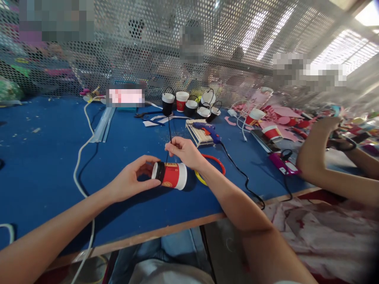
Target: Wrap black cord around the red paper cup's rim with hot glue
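A red and white paper cup lies on its side just over the blue table, with black cord wound around one end. My left hand grips that black-wrapped end between thumb and fingers. Above the cup, my right hand pinches the black cord, which runs up from the cup and past the fingertips. Beside my right forearm lie a red ring and a yellow ring, partly covered by the arm.
A blue glue gun rests on a bundle of pale sticks. Several cups, some black-wrapped with handles, stand by the mesh wall, near pliers. Glue sticks and a white cable lie left. Another person's arm is at right.
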Available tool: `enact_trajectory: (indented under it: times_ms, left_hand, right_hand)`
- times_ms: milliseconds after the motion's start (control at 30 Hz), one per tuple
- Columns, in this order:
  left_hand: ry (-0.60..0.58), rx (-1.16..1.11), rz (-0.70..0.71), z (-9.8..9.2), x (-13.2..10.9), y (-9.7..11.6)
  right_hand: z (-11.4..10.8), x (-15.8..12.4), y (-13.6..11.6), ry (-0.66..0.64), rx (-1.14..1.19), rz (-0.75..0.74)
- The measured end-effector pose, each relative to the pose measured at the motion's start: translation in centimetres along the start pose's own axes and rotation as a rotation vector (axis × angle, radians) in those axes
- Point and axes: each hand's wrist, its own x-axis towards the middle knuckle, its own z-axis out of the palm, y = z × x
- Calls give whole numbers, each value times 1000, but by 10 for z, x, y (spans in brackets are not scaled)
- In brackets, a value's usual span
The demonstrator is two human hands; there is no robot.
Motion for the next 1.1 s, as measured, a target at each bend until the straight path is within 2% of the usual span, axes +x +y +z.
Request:
enact_trajectory:
  times_ms: [300, 667, 800, 967, 1100]
  left_hand:
    - [-24, 152, 237, -1, 1, -5]
    - [-12, 324, 297, -2, 0, -6]
    - [-15, 251, 240, -1, -1, -3]
    - [33, -39, 38, 3, 3, -1]
    - [37, -9, -73, 4, 4, 2]
  right_hand:
    - [1, 1, 3, -131, -86, -6]
    - [7, -5, -3, -60, -322, -6]
    - [10, -9, -4, -25, -346, 2]
    - [12, -11, -6, -7, -380, -12]
    - [13, -11, -7, 14, -392, -10]
